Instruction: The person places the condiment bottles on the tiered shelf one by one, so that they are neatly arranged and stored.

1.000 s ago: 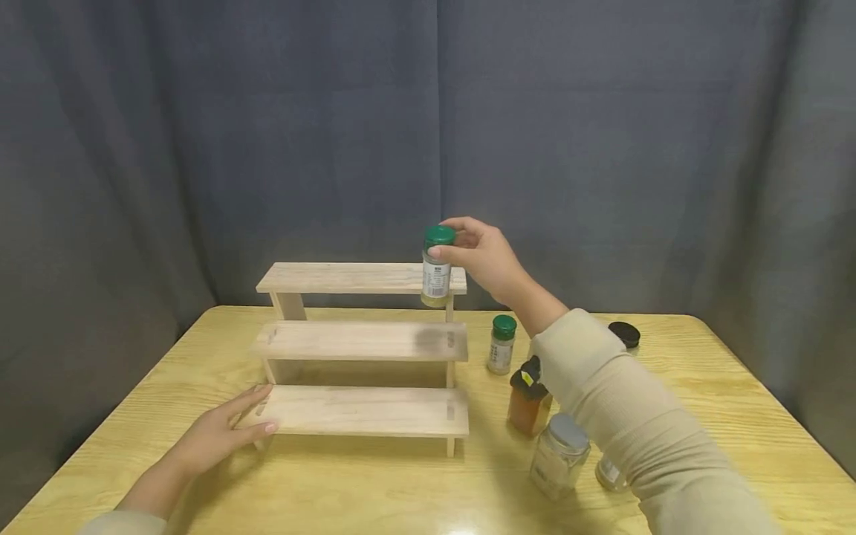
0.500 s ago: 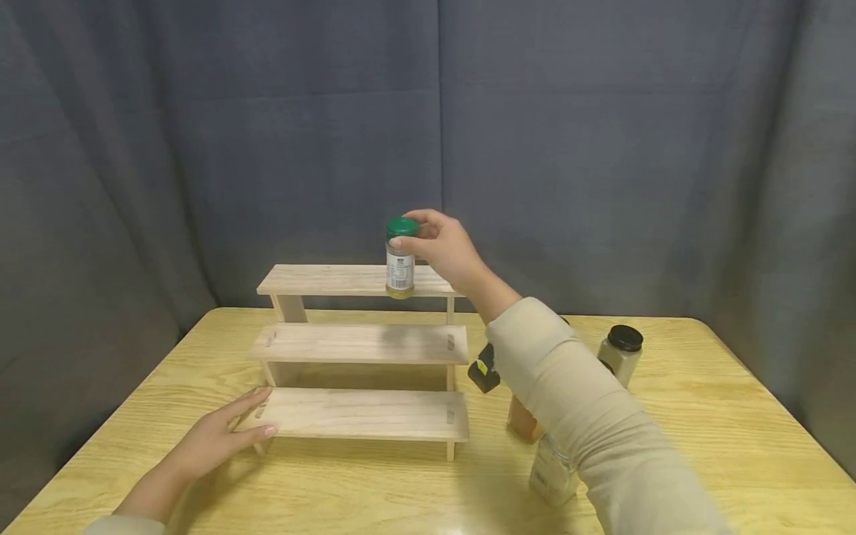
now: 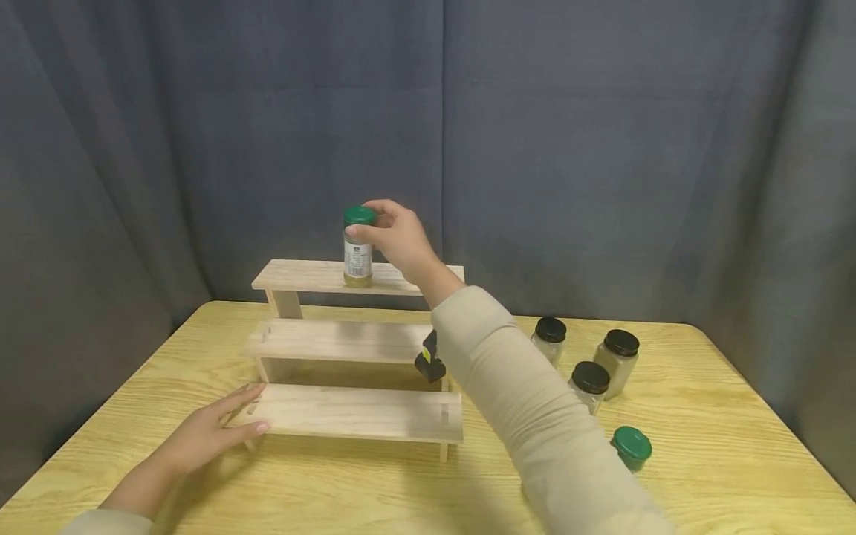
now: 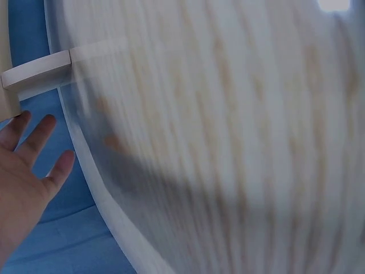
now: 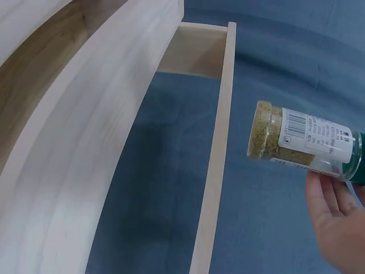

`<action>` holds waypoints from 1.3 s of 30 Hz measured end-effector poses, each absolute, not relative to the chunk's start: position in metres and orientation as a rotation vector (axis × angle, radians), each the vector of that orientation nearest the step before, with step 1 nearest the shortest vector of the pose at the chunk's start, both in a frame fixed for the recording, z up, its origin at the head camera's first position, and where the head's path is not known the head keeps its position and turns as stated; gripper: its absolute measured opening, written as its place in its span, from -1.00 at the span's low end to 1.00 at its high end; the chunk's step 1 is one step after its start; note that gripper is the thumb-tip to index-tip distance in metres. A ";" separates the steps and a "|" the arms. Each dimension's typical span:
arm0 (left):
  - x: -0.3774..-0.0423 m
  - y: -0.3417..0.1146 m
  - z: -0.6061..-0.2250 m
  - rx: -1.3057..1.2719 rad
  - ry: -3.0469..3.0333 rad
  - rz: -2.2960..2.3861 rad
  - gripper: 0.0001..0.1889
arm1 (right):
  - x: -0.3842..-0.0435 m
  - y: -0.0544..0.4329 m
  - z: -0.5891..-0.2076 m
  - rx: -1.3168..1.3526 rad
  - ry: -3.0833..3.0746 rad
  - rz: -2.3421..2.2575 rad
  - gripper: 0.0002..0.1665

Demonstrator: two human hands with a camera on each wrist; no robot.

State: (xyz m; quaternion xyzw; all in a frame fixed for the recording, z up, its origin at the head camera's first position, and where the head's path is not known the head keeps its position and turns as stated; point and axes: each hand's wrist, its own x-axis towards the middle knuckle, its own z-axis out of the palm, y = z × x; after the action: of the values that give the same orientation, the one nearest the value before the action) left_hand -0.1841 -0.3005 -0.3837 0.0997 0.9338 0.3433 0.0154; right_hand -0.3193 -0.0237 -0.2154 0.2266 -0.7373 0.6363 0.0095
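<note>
While the wooden stand [image 3: 354,411] is touched at lower left by the left hand [image 3: 200,442], fingers spread, the green-capped bottle [image 3: 357,256] is pinched by the right hand [image 3: 404,241] just left of centre, its base apart from the top shelf [image 3: 297,276]. Placing is judged in hand; level set-down appears called for.

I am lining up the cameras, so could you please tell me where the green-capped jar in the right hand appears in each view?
Head: the green-capped jar is just left of centre, upright, seen against the top shelf.
Left wrist: not in it.
Right wrist: green-capped jar at right edge, sideways, cap partly cut off.
Shared landmark: the wooden rack, left of centre (head), top left (left wrist), left to centre (right wrist).
</note>
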 end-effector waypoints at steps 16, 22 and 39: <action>-0.170 -0.304 -0.382 0.278 2.924 1.075 -0.31 | -0.318 -0.066 -0.210 0.778 -2.352 1.987 -0.47; -0.169 -0.305 -0.378 0.288 2.925 1.081 -0.31 | -0.320 -0.076 -0.205 0.783 -2.373 1.964 -0.48; -0.173 -0.293 -0.383 0.289 2.872 1.133 -0.29 | -0.316 -0.069 -0.209 0.733 -2.438 1.944 -0.41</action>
State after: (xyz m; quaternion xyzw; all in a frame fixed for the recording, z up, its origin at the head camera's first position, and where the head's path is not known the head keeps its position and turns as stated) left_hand -0.1726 -0.2928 -0.3825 0.0932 0.9261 0.3651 0.0202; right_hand -0.3164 -0.0687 -0.2088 0.2287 -0.7608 0.6066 -0.0310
